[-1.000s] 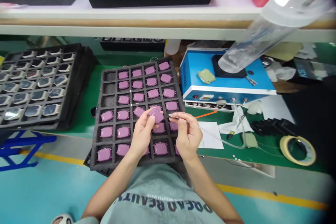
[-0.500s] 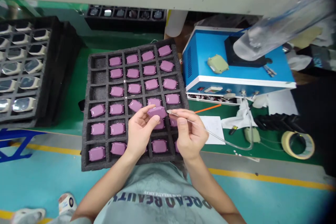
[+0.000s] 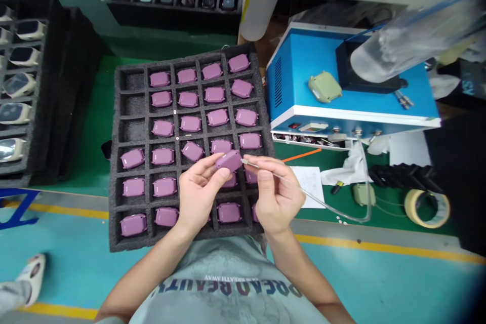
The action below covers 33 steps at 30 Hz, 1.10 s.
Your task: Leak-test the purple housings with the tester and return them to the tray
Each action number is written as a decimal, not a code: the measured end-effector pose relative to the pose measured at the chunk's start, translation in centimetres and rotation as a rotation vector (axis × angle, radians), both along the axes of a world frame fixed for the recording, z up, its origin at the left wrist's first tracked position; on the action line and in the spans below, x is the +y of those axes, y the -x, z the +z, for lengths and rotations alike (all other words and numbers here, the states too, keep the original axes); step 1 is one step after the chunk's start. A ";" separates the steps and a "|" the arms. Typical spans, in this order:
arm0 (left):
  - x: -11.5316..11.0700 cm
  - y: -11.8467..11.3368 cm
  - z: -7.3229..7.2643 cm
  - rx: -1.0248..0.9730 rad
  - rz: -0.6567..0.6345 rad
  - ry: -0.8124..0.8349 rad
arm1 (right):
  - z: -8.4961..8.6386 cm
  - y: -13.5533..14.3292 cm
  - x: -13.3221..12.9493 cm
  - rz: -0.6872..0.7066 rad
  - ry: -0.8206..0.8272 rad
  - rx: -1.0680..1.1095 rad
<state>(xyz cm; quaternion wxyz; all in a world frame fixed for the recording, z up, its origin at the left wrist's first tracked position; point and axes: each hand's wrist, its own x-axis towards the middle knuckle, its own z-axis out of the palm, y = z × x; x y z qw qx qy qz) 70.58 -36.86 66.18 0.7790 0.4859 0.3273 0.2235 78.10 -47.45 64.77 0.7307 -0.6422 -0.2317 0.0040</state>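
Note:
Between thumb and fingers, my left hand [image 3: 201, 190] holds a purple watch case [image 3: 229, 161] above the black foam tray [image 3: 113, 162]. My right hand [image 3: 279, 192] is closed on a thin metal-tipped tool [image 3: 250, 163], its tip at the right edge of the case. Whether tip and case touch, I cannot tell. A clear tube [image 3: 319, 201] runs from the tool to the blue box [image 3: 296, 76]. Several more purple cases lie in the tray's compartments; three compartments at its upper left hold nothing.
Stacked foam trays [image 3: 36, 162] with light-coloured watches stand at the left. Another dark tray [image 3: 152, 15] lies at the back. On the blue box are a green case [image 3: 324, 86] and a clear cylinder [image 3: 379, 58]. Masking tape [image 3: 410, 207] lies at the right. A person's foot [image 3: 33, 278] shows lower left.
The view has shifted a little, and the tray and stacks appear further left. The purple case is tilted more in my left hand. Both hands keep their holds.

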 end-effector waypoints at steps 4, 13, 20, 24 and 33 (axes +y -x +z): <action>0.0 0.1 -0.2 0.017 -0.005 -0.020 | 0.0 0.0 0.0 -0.001 0.030 0.010; 0.0 0.2 -0.3 -0.003 -0.014 -0.012 | 0.1 0.1 0.1 -0.006 0.002 0.031; 0.0 0.3 -0.4 0.011 -0.015 -0.016 | 0.0 0.0 0.0 -0.012 0.036 0.027; 0.0 0.3 -0.4 0.009 -0.022 -0.013 | 0.0 0.0 0.0 -0.013 0.037 0.029; 0.0 0.2 -0.4 -0.013 -0.036 -0.033 | 0.1 0.0 0.0 0.006 0.007 0.039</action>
